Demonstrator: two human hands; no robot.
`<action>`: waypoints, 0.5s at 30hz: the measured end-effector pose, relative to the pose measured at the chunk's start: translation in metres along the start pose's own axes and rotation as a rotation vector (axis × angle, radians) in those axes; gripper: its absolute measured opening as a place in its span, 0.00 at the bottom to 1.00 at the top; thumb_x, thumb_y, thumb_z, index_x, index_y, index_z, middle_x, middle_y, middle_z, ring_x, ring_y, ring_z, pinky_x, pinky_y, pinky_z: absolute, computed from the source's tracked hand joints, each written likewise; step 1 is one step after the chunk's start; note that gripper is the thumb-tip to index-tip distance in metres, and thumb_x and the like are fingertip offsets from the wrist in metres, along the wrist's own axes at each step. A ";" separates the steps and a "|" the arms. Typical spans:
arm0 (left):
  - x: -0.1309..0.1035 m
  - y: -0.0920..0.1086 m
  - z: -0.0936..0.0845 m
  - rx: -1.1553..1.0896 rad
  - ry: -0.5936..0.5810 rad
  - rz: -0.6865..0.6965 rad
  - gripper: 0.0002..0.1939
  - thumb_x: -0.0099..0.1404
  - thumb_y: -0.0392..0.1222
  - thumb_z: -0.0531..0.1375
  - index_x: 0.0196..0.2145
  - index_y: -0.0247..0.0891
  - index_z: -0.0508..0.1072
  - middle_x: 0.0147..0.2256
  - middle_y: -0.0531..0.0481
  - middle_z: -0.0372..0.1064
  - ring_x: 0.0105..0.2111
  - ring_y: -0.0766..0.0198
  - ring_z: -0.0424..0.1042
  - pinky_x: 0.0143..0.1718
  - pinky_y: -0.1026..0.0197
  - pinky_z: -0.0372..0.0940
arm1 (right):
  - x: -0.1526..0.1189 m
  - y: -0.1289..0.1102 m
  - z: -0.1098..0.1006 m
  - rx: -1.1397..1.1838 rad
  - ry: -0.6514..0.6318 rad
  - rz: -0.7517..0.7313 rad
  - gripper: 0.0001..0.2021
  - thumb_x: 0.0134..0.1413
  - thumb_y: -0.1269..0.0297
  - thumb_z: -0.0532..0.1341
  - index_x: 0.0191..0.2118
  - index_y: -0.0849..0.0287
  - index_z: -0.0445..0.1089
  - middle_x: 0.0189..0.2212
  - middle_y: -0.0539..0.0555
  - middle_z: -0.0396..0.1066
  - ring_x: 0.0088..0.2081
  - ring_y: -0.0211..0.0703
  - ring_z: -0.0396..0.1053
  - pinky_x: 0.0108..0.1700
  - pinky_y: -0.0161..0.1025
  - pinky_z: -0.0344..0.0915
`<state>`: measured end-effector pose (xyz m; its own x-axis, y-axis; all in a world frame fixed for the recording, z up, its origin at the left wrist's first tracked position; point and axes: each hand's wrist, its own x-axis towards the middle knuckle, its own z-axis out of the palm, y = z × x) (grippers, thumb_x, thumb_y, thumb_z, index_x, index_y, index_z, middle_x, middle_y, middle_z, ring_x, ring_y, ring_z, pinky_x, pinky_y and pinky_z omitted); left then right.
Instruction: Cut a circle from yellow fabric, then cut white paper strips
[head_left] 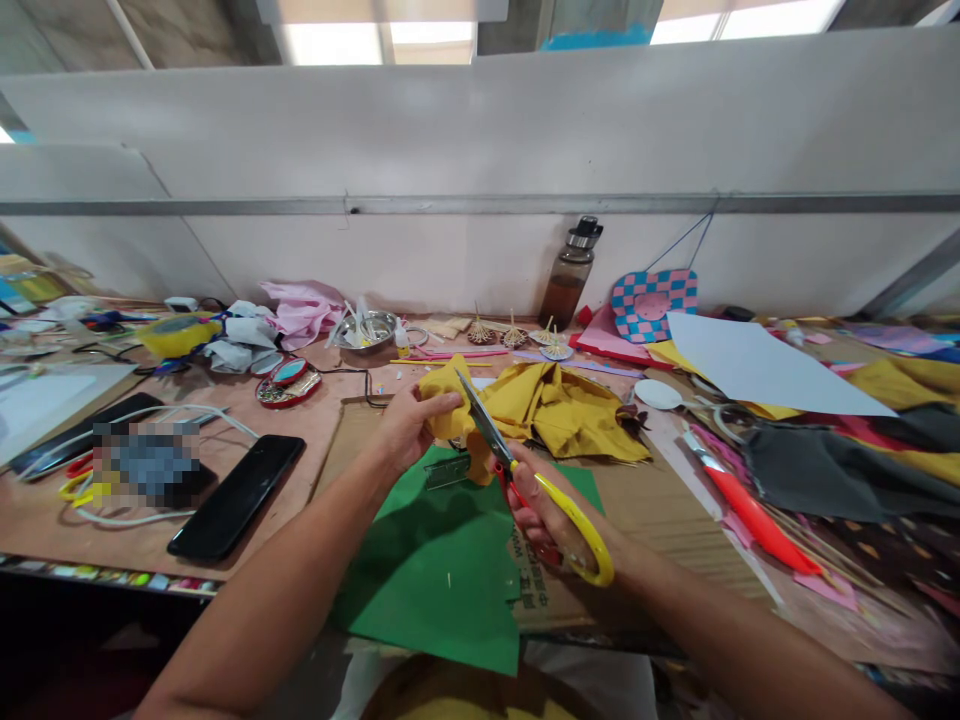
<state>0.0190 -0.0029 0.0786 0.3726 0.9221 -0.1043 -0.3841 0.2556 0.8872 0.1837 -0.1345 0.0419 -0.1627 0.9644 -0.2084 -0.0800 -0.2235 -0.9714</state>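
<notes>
My left hand (415, 424) is closed on a small piece of yellow cloth (448, 392), thumb on top. In my right hand (536, 505) is a pair of scissors (592, 535) with yellow and red handles. Its blades point up and to the left, beside the yellow piece; whether they touch it I cannot tell. Below both hands lies a green sheet (431, 580) on a piece of cardboard (637, 590). A dark ruler-like strip (447, 471) rests on the sheet's upper part. Just behind the scissors a larger crumpled yellow cloth (581, 410) is spread out.
At left are a black phone (236, 497) and a white cable (135, 519). A metal bowl (366, 331), small fan-like pieces (513, 334) and a bottle (568, 280) stand along the back. To the right lie a red-handled tool (757, 510), white paper (772, 365) and grey cloth (817, 470).
</notes>
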 end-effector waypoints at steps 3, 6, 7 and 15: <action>0.002 0.001 -0.002 0.007 -0.009 -0.007 0.20 0.39 0.32 0.75 0.33 0.33 0.79 0.30 0.51 0.79 0.25 0.66 0.77 0.28 0.66 0.73 | 0.000 -0.001 -0.001 -0.004 -0.026 -0.015 0.31 0.54 0.27 0.55 0.44 0.51 0.64 0.26 0.43 0.50 0.20 0.29 0.44 0.17 0.25 0.43; 0.003 0.003 -0.002 0.026 0.001 -0.028 0.18 0.40 0.30 0.74 0.32 0.33 0.79 0.28 0.50 0.79 0.24 0.66 0.76 0.26 0.67 0.72 | -0.001 -0.002 0.000 -0.016 -0.010 -0.011 0.30 0.54 0.27 0.55 0.44 0.51 0.64 0.25 0.43 0.51 0.20 0.29 0.45 0.17 0.25 0.44; 0.003 0.004 -0.002 0.027 0.004 -0.036 0.17 0.41 0.30 0.74 0.31 0.33 0.79 0.28 0.50 0.79 0.23 0.65 0.76 0.26 0.67 0.72 | -0.001 -0.003 0.000 -0.016 -0.012 -0.011 0.30 0.54 0.27 0.55 0.43 0.51 0.64 0.25 0.43 0.51 0.20 0.29 0.44 0.17 0.25 0.44; 0.007 0.004 -0.005 -0.101 0.081 -0.204 0.07 0.55 0.36 0.71 0.32 0.36 0.78 0.29 0.48 0.78 0.27 0.61 0.77 0.24 0.65 0.72 | -0.005 -0.007 0.010 0.099 0.051 -0.007 0.31 0.50 0.26 0.59 0.41 0.51 0.64 0.22 0.41 0.48 0.17 0.27 0.40 0.15 0.25 0.40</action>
<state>0.0156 0.0065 0.0795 0.3837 0.8678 -0.3157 -0.3917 0.4625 0.7954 0.1755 -0.1389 0.0509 -0.1115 0.9715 -0.2092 -0.1786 -0.2267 -0.9574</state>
